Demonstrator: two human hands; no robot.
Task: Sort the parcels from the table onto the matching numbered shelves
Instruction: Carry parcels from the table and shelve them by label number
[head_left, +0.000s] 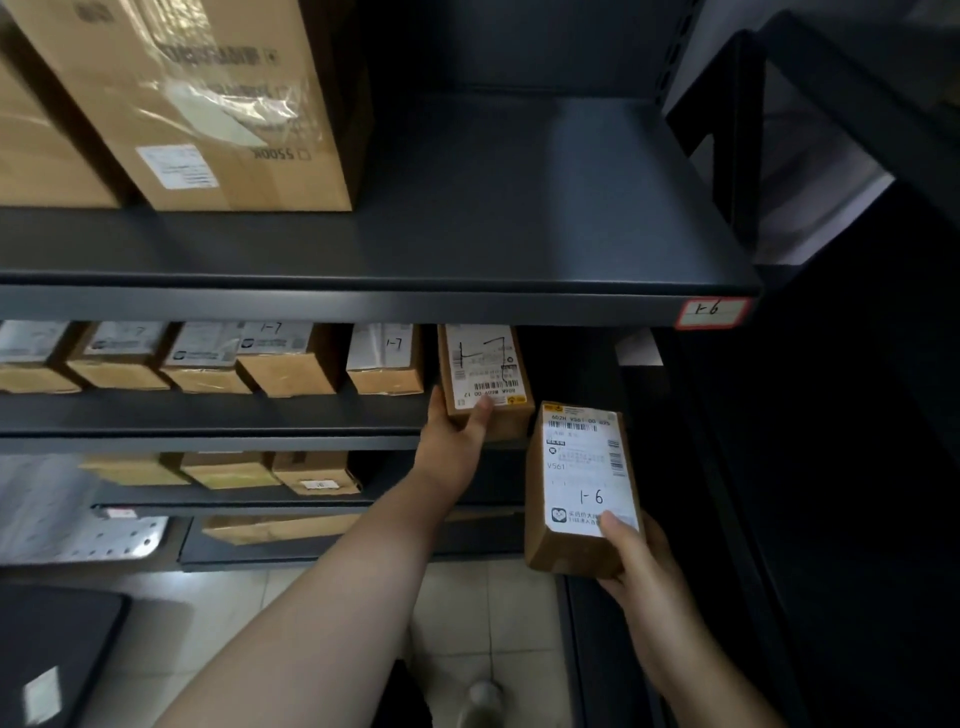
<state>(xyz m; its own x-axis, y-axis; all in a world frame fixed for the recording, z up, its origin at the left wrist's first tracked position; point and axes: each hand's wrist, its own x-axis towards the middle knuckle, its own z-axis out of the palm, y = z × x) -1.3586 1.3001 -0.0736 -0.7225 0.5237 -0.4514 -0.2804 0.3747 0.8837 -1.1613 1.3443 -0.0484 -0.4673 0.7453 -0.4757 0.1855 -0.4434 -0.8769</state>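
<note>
Below the 1-6 shelf tag (712, 312), our left hand (457, 441) grips the 1-7 parcel (485, 374) and our right hand (631, 551) the 1-6 parcel (582, 483), each by its near end, both seemingly light, stiff cardboard.

head view | worn on head | faces forward-down | close to shelves (363, 306)

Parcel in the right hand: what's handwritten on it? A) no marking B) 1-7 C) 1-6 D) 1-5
C: the parcel gripped by the right hand bears a handwritten 1-6; the 1-7 parcel is the one the left hand holds at the lower shelf.
</note>
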